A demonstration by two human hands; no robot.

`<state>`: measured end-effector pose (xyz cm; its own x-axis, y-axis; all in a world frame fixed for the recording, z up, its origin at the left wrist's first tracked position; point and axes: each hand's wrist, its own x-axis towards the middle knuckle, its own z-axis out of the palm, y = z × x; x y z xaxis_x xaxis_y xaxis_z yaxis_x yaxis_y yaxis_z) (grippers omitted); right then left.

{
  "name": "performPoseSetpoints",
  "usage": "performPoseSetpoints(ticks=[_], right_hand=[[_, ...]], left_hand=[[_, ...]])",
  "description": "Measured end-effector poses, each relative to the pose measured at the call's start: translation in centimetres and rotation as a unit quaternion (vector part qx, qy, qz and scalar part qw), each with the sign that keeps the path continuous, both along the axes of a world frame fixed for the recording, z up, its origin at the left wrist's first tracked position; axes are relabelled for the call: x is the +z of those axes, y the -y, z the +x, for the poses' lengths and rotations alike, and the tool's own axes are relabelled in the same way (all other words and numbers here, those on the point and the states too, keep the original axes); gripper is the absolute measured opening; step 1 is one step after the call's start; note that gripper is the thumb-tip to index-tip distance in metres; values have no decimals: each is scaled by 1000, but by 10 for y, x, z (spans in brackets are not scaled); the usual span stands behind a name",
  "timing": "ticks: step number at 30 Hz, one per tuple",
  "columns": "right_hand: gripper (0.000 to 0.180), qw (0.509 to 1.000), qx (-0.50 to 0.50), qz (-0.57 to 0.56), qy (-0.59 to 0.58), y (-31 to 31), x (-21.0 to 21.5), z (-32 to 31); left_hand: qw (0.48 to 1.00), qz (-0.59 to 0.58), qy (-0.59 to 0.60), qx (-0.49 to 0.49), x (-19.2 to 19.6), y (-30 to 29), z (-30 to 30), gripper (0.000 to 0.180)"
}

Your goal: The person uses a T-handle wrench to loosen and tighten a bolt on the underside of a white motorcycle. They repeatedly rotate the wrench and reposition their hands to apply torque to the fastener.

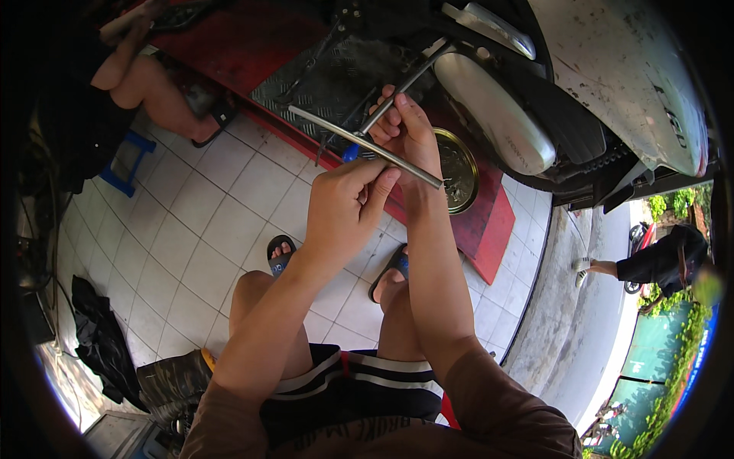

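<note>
A long metal T-handle wrench (pixel 329 125) is held in both my hands. My left hand (pixel 348 195) pinches its crossbar near the middle, thumb and fingers closed. My right hand (pixel 409 126) has its fingers curled round the shaft, just above the crossbar. From there the shaft slants up and right toward the underside of a motorcycle (pixel 612 69); whether its tip sits on a fastener cannot be made out. Beside the shaft's far end is the motorcycle's silver exhaust cover (pixel 497 115). A blue object (pixel 350 152) shows partly behind the crossbar.
The motorcycle stands on a red lift platform (pixel 489 249) with a dark tread plate (pixel 336 80). A round metal tray (pixel 461 172) holds small parts. To the left, another person (pixel 145 84) sits by a blue stool (pixel 126 164). Someone walks (pixel 657 256) outside at right.
</note>
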<state>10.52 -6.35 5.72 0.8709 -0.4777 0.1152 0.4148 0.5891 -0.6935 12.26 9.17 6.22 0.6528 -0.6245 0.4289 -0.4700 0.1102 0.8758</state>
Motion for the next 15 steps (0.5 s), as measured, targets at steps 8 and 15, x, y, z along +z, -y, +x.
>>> performPoseSetpoints(ticks=[8, 15], right_hand=[[24, 1000, -3, 13, 14, 4, 3, -3], [21, 997, 50, 51, 24, 2, 0, -5]], left_hand=[[992, -14, 55, 111, 8, -6, 16, 52], [988, 108, 22, 112, -8, -1, 18, 19]])
